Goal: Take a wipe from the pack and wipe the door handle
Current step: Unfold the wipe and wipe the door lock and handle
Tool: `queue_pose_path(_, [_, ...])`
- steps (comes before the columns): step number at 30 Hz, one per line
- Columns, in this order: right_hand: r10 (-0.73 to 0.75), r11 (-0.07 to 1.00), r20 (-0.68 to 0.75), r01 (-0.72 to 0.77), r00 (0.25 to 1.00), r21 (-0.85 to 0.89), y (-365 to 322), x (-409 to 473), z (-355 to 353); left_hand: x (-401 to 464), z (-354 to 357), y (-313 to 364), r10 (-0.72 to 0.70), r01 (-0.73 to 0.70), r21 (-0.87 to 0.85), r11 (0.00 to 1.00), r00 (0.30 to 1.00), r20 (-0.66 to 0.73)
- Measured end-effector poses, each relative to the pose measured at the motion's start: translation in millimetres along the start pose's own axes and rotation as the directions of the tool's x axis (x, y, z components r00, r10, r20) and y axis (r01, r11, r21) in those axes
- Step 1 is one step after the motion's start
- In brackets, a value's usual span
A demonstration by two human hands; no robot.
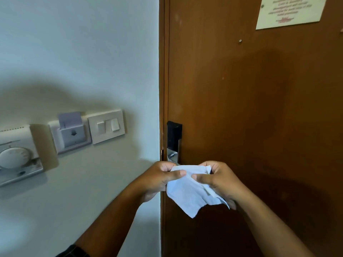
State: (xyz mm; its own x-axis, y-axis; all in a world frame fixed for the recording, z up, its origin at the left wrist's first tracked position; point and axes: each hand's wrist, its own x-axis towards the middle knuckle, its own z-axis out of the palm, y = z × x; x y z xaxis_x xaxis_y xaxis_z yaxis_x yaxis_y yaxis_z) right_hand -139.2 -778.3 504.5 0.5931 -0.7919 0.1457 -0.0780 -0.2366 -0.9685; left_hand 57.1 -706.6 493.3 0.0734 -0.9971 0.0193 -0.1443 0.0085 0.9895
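Head camera view, looking down at two bare forearms raised in front of a brown wooden door [259,108]. Both hands are closed on one white wipe [189,191]: the left hand [157,179] pinches its upper left edge between thumb and fingers, and the right hand [219,179] pinches the upper right edge, so the sheet hangs crumpled between them, partly unfolded. Just above and behind the hands sits the lock plate [174,141], black on top and silver below, at the door's left edge; the door handle itself is hidden behind the hands and wipe. No wipe pack is in view. On the pale wall to the left are a light switch [106,126], a key card holder [71,134] and a thermostat [17,154]. Risks from here, as a judgement: the thin damp sheet could tear if pulled apart too hard, or stay bunched so that only a small patch touches the handle, and pressing the lever down while wiping might unlatch the door.
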Motion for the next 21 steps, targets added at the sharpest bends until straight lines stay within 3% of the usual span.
queue_pose_path(3, [-0.030,0.986,0.039,0.023,0.999,0.166,7.5,20.3,-20.2,28.7,-8.0,3.2,0.057,-0.047,0.061,0.997,0.980,-0.189])
queue_pose_path(7, [-0.087,0.961,-0.172,0.128,0.981,0.243,27.5,45.5,-25.4,61.0,-2.0,-9.5,0.146,-0.088,0.169,0.982,0.915,-0.375])
queue_pose_path(10, [-0.031,0.945,-0.279,0.120,0.960,0.305,49.9,61.5,-23.3,80.1,6.2,-30.3,0.176,-0.087,0.224,0.971,0.892,-0.416])
queue_pose_path(14, [0.104,0.842,-0.265,0.057,0.959,0.536,73.2,76.6,-21.0,93.1,-1.1,-55.4,0.122,-0.033,0.211,0.977,0.898,-0.424])
queue_pose_path(17, [0.115,0.896,-0.269,0.016,0.956,0.443,89.6,87.8,-16.8,108.5,-10.0,-68.5,0.089,-0.043,0.105,0.994,0.873,-0.480])
queue_pose_path(21, [0.034,0.975,-0.265,0.026,0.964,0.220,106.9,106.5,-5.8,134.9,-28.9,-81.2,0.026,-0.013,0.025,1.000,0.758,-0.652])
